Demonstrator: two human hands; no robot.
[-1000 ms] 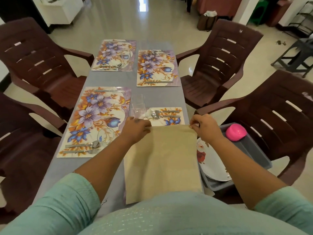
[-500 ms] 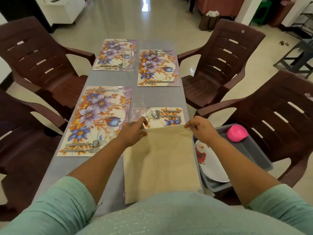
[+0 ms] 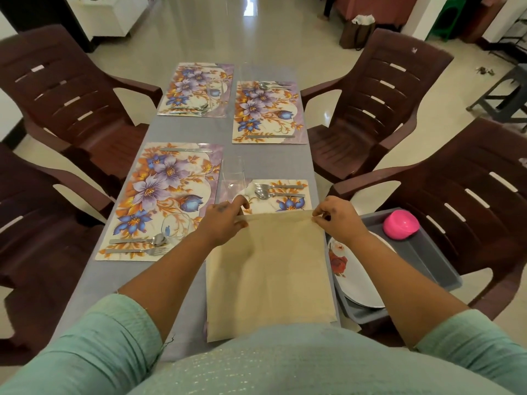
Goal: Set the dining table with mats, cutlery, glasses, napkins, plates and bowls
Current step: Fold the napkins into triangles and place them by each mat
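Observation:
A beige cloth napkin (image 3: 271, 275) lies flat over the near right floral mat (image 3: 296, 205), covering most of it. My left hand (image 3: 225, 220) pinches the napkin's far left corner and my right hand (image 3: 339, 218) pinches its far right corner. A fork and spoon (image 3: 273, 191) rest on the mat's uncovered far strip, with a clear glass (image 3: 233, 178) beside them. The near left mat (image 3: 162, 198) carries a knife, a fork, a spoon and a glass (image 3: 176, 228). Two far mats (image 3: 196, 89) (image 3: 268, 112) also hold cutlery.
The grey table (image 3: 273, 163) is ringed by dark brown plastic chairs (image 3: 379, 101). On the near right chair sits a grey tray (image 3: 427, 258) with white floral plates (image 3: 353, 277) and a pink bowl (image 3: 400, 225). A stool stands far right.
Both hands have drawn the napkin's far edge slightly toward me, uncovering a little more of the mat. My right hand has shifted a bit to the left.

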